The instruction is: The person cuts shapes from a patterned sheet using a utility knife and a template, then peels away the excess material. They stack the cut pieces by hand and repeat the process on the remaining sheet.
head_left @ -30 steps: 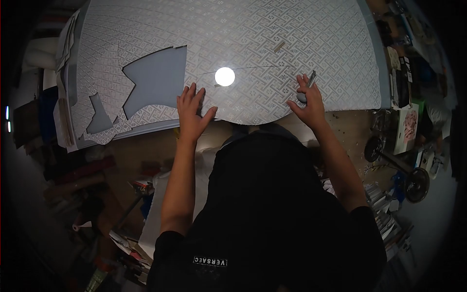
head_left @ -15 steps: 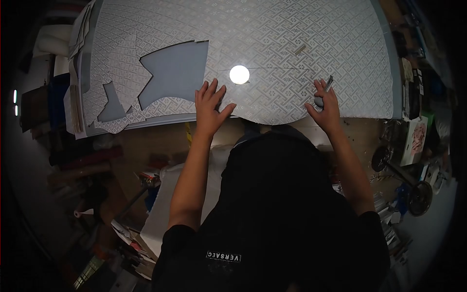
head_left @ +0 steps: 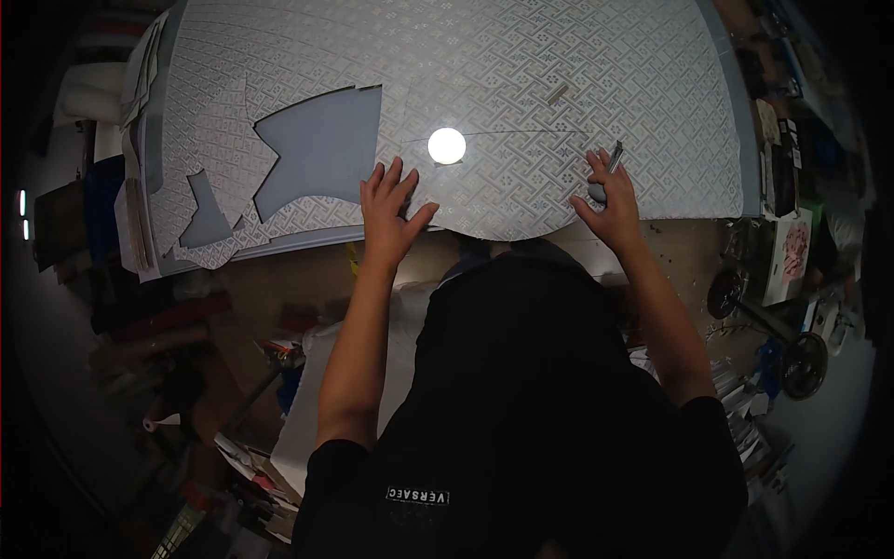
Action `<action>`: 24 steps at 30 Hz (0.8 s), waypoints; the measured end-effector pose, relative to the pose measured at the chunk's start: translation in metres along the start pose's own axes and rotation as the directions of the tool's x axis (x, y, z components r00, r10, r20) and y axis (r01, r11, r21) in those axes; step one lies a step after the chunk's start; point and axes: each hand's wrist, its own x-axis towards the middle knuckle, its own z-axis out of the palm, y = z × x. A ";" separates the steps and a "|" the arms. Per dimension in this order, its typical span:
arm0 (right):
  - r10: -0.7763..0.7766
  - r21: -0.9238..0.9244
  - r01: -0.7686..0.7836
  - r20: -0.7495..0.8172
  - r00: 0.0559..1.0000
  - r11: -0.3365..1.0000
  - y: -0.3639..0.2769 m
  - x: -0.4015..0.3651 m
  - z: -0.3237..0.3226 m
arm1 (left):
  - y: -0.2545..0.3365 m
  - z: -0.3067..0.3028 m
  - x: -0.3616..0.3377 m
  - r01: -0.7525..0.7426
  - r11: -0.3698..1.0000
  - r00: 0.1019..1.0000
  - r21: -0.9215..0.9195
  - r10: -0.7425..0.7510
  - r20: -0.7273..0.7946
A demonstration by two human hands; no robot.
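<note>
A patterned pale fabric sheet [head_left: 503, 186] covers the table, its front edge hanging in a curve between my hands. My left hand [head_left: 388, 212] lies flat on it with fingers spread, beside a large cut-out opening that bares the grey-blue surface [head_left: 321, 144]. My right hand [head_left: 612, 207] rests on the fabric at the right, holding what looks like a utility knife [head_left: 614, 156]; its metal end sticks out past the fingers and a grey part shows under them. A thin dark line runs across the fabric ahead of both hands.
A bright round light spot [head_left: 447, 146] shines on the fabric. A small brown strip [head_left: 557, 95] lies further back. Stacked sheets [head_left: 140, 200] stand at the table's left edge. A metal stand with round discs [head_left: 805, 366] is on the right, amid clutter.
The table and both hands appear slightly further left in view, mostly as the head turns. Both hands keep the same pose, and the knife stays in my right hand.
</note>
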 end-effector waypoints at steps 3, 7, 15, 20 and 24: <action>0.014 -0.019 -0.014 0.014 1.000 1.000 -0.001 0.000 -0.001 | 0.001 0.000 0.000 0.004 1.000 1.000 0.011 -0.005 0.007; 0.015 -0.031 -0.015 0.007 1.000 0.999 -0.003 0.000 -0.001 | 0.001 0.000 0.000 0.002 1.000 1.000 -0.012 -0.002 0.003; -0.006 -0.016 0.006 0.004 1.000 1.000 -0.002 -0.001 0.001 | 0.002 -0.001 0.000 0.024 0.999 1.000 -0.036 -0.024 0.010; 0.266 0.400 -0.165 -0.210 0.941 0.901 -0.004 -0.008 -0.001 | 0.002 -0.001 0.000 0.035 0.999 0.999 -0.037 -0.034 0.022; 0.727 0.426 -0.666 0.028 0.686 0.612 0.000 -0.017 -0.031 | 0.003 -0.003 0.002 0.024 0.999 1.000 -0.037 -0.023 0.016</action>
